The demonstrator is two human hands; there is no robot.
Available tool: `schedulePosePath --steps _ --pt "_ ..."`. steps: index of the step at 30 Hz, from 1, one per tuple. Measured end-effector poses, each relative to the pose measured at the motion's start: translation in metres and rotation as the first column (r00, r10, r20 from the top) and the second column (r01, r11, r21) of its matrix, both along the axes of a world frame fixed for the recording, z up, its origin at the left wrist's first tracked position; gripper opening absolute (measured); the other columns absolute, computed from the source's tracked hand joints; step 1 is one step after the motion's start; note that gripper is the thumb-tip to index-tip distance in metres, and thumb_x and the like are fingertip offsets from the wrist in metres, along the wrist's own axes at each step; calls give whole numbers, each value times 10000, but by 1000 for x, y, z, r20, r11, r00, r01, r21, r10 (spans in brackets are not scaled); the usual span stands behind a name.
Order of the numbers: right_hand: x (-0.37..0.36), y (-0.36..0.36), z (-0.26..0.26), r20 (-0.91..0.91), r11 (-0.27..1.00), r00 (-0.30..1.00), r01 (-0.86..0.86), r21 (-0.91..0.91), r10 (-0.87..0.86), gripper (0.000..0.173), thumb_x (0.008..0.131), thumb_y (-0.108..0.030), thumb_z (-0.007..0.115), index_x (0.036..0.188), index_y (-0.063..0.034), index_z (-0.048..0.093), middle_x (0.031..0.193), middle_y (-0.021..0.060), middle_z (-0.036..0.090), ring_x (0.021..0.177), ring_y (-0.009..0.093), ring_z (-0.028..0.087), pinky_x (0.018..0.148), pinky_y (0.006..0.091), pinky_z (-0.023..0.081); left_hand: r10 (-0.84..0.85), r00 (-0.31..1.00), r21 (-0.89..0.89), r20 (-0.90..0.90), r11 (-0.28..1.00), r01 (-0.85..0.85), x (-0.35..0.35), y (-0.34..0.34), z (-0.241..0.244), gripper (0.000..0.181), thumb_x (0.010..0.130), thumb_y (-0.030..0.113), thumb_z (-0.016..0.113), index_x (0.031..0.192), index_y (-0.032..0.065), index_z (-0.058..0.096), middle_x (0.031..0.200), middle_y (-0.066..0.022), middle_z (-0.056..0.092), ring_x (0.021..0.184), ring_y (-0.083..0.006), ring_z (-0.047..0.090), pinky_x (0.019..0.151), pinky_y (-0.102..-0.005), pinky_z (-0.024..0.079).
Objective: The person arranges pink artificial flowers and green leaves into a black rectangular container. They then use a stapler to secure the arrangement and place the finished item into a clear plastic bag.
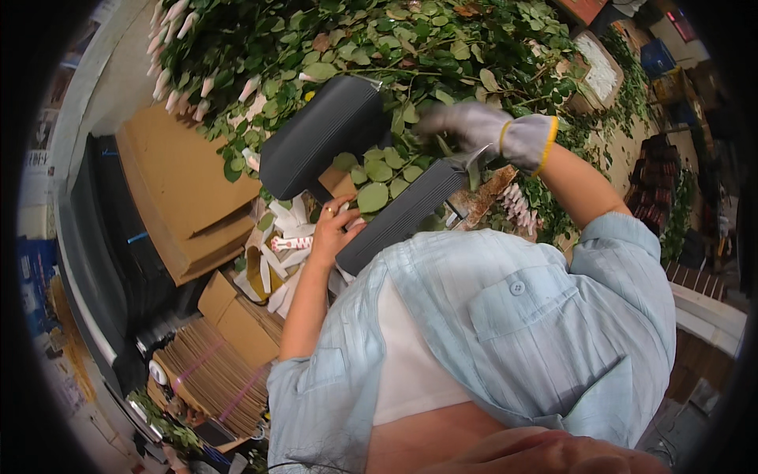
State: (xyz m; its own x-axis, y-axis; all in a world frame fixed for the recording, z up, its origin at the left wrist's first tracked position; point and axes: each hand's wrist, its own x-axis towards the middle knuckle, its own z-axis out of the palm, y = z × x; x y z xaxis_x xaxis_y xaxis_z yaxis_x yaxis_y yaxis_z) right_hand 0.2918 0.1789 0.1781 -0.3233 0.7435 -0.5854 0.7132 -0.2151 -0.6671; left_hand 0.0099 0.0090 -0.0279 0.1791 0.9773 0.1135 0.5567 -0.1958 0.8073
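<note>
My bare left hand (334, 228), with a ring on one finger, curls around the pale bud end of a leafy rose stem (379, 178). Its leaves lie in the gap between two dark grey ribbed housings, a rounded one (325, 136) and a flatter one (402, 216) close to my body. My right hand (465, 127) wears a pale knitted glove with a yellow cuff. Motion blurs its fingers above the leaves past the housings, so what they hold cannot be told. Beside my left wrist are white sleeves and a patterned pink-and-white one (291, 243).
A deep heap of leafy rose stems (414, 41) covers the far side, pink sleeved buds (172, 59) at its left. Cardboard sheets (183, 183) lean at left, above a strapped cardboard stack (210, 370). A box of white pieces (595, 68) stands far right.
</note>
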Motion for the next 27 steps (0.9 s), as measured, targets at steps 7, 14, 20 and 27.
schedulePosePath --steps 7,14,20,27 --pt "19 92 -99 647 685 762 -485 543 26 355 902 -140 574 1255 -110 551 1170 124 643 966 278 666 824 375 573 60 949 52 309 995 -80 10 0 -24 249 709 3 803 944 -6 723 1464 -200 290 1311 -385 436 1101 -469 373" --pt "47 96 -26 321 159 886 -283 946 -334 194 912 -164 559 1077 -228 640 1063 76 683 798 311 682 649 431 563 114 947 -45 301 993 -106 13 -5 -11 307 696 -9 807 994 28 742 1351 -148 398 1286 -316 440 1107 -431 373" --pt "-1 120 -97 670 728 736 -510 458 94 433 870 -264 607 1268 -99 568 1184 183 640 1059 373 620 929 454 504 90 891 52 445 991 -126 16 -4 -19 297 704 13 816 993 32 753 1345 -132 403 1252 -305 471 1074 -390 384" --pt "25 139 -7 317 252 891 -241 937 -326 253 915 -266 555 1140 -178 632 1083 144 668 1008 346 640 798 437 540 267 907 -129 325 963 -237 22 -2 -1 634 681 154 854 1242 38 584 1203 -136 605 1096 -280 608 966 -335 475"
